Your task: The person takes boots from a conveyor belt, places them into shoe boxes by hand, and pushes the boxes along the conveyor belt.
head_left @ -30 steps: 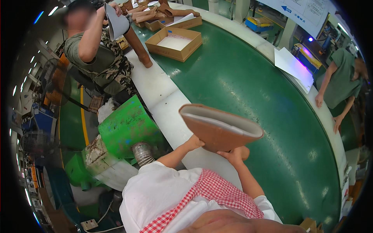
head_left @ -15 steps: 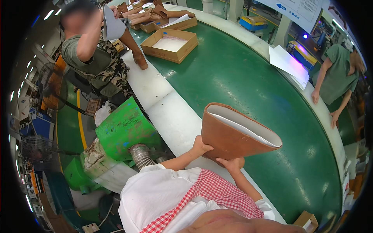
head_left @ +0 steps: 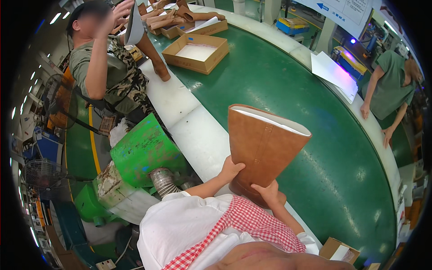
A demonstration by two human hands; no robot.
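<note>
A brown leather boot [head_left: 265, 148] stands up before me with its wide shaft towards the top. White lining or paper shows inside the shaft's opening, and a stitched seam runs down the side facing me. My left hand [head_left: 231, 170] is closed round the left edge low on the shaft, thumb on the front. On the lower right edge my right hand [head_left: 269, 193] grips it the same way. The boot's foot end is hidden behind my hands and apron.
A green belt [head_left: 333, 189] curves past a white ledge [head_left: 198, 130]. An open carton [head_left: 195, 53] and a smaller box [head_left: 338, 251] sit on the belt. Green machinery [head_left: 146, 150] stands at left. One co-worker [head_left: 103, 67] handles another boot; a second person [head_left: 391, 85] leans at right.
The boot's shaft has tipped more upright, showing more of its front and less of the opening. The small box at lower right has come further into view. The left co-worker's hand has moved.
</note>
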